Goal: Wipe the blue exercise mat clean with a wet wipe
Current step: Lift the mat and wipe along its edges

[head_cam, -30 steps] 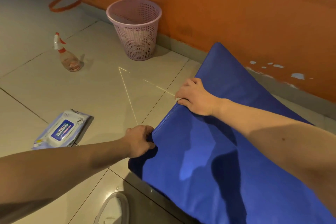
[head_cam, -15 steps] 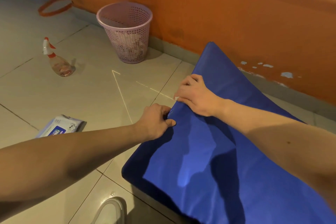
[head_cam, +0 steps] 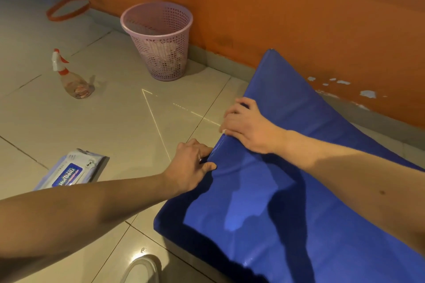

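At mat (head_cam: 299, 190) edge: left hand (head_cam: 190, 167) fingers pinch it, right hand (head_cam: 248, 126) fingers grip it; floor (head_cam: 138, 122) alongside.

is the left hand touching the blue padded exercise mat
Touching. The head view shows the left hand pinching the edge of the blue padded exercise mat, thumb on top.

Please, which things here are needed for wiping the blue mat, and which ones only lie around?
For the job:
- mat, gripped at its edge by the left hand and right hand
- wipes pack, on the floor

Lying about:
- spray bottle
- pink bin, perhaps for used wipes
- orange hoop
- white shoe
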`<state>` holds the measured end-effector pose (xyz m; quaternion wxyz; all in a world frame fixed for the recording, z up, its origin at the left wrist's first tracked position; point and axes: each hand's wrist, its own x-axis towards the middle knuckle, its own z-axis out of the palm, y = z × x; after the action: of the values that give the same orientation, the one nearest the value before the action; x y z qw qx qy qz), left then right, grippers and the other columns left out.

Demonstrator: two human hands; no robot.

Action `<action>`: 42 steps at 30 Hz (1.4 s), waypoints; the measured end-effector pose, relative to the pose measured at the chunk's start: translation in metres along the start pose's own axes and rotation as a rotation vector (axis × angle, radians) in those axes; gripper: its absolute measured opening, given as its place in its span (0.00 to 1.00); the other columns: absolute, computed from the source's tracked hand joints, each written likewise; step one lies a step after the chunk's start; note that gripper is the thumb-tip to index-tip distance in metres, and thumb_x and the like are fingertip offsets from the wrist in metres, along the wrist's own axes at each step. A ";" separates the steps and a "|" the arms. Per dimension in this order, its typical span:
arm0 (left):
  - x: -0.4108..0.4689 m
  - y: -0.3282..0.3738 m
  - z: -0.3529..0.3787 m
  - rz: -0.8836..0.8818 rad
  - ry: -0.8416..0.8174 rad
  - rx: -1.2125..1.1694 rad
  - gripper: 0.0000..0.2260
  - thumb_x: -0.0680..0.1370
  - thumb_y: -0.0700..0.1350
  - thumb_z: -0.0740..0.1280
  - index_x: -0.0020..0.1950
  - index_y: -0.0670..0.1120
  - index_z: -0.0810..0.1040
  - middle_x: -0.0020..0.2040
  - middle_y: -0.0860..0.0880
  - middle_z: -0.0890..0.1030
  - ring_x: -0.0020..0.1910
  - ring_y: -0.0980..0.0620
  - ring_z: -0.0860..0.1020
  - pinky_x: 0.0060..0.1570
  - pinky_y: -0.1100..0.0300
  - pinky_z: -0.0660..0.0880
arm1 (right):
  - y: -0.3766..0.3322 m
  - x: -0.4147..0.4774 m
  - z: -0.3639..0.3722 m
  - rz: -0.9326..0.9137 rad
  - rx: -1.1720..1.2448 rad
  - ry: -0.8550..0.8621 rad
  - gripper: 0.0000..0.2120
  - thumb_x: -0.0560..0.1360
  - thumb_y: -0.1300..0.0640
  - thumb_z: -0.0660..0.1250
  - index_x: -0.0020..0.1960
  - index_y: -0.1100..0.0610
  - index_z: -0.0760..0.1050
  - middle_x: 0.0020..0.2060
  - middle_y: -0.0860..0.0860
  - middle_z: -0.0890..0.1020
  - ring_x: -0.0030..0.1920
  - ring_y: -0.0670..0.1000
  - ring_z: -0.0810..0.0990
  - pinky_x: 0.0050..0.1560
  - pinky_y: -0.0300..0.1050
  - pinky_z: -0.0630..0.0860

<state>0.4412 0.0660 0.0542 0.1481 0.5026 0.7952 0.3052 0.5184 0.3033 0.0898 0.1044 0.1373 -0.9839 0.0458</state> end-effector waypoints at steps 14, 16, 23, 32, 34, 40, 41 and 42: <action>0.018 -0.005 -0.008 -0.262 -0.216 0.137 0.13 0.76 0.56 0.70 0.60 0.59 0.81 0.44 0.58 0.81 0.53 0.52 0.75 0.59 0.53 0.66 | 0.050 0.007 -0.032 0.249 -0.139 0.050 0.21 0.84 0.45 0.49 0.46 0.52 0.77 0.40 0.44 0.77 0.53 0.52 0.71 0.68 0.54 0.54; 0.038 0.014 -0.013 -0.318 -0.213 0.008 0.18 0.72 0.59 0.71 0.61 0.58 0.80 0.45 0.61 0.81 0.52 0.54 0.78 0.60 0.53 0.67 | 0.045 0.003 -0.035 0.254 -0.160 0.062 0.19 0.84 0.46 0.50 0.46 0.51 0.77 0.41 0.43 0.76 0.53 0.51 0.70 0.69 0.55 0.54; 0.097 0.060 -0.013 -0.224 -0.059 -0.210 0.08 0.74 0.50 0.73 0.49 0.48 0.83 0.42 0.51 0.84 0.43 0.47 0.81 0.49 0.46 0.78 | 0.036 -0.010 -0.054 0.205 -0.201 0.072 0.20 0.85 0.47 0.51 0.49 0.51 0.79 0.44 0.43 0.78 0.57 0.52 0.72 0.71 0.56 0.55; 0.084 0.067 -0.014 0.026 0.013 -0.100 0.06 0.77 0.47 0.71 0.53 0.51 0.85 0.39 0.54 0.84 0.39 0.51 0.80 0.45 0.53 0.77 | 0.066 -0.008 -0.081 0.276 -0.184 0.240 0.07 0.79 0.57 0.66 0.50 0.51 0.84 0.60 0.48 0.82 0.71 0.52 0.69 0.73 0.63 0.54; 0.080 0.062 -0.014 0.058 0.041 -0.065 0.04 0.76 0.47 0.71 0.47 0.48 0.83 0.35 0.51 0.81 0.37 0.48 0.77 0.44 0.50 0.75 | 0.040 -0.013 -0.071 0.152 -0.150 0.151 0.08 0.79 0.56 0.65 0.48 0.51 0.83 0.54 0.48 0.83 0.70 0.49 0.70 0.76 0.60 0.52; 0.068 0.060 -0.007 0.114 0.111 -0.054 0.07 0.78 0.47 0.71 0.55 0.55 0.84 0.40 0.56 0.83 0.46 0.51 0.73 0.52 0.54 0.72 | 0.067 -0.019 -0.090 0.205 -0.210 0.227 0.08 0.78 0.62 0.65 0.47 0.51 0.82 0.56 0.45 0.84 0.70 0.52 0.71 0.75 0.58 0.53; 0.067 0.062 -0.007 0.123 0.115 -0.072 0.10 0.78 0.46 0.71 0.58 0.57 0.84 0.42 0.59 0.83 0.47 0.52 0.73 0.53 0.56 0.71 | 0.080 -0.018 -0.099 0.271 -0.254 0.266 0.09 0.77 0.63 0.66 0.47 0.51 0.82 0.58 0.45 0.83 0.70 0.54 0.71 0.74 0.59 0.54; 0.065 0.063 -0.008 0.132 0.117 -0.078 0.12 0.78 0.46 0.72 0.60 0.58 0.83 0.43 0.60 0.83 0.48 0.53 0.72 0.54 0.57 0.71 | 0.087 -0.016 -0.107 0.344 -0.312 0.284 0.09 0.78 0.61 0.65 0.47 0.51 0.82 0.61 0.45 0.82 0.71 0.55 0.71 0.73 0.60 0.54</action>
<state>0.4522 0.1411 0.1051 0.1003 0.5288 0.7553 0.3740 0.5295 0.4033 0.1853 0.2518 -0.0571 -0.9635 -0.0706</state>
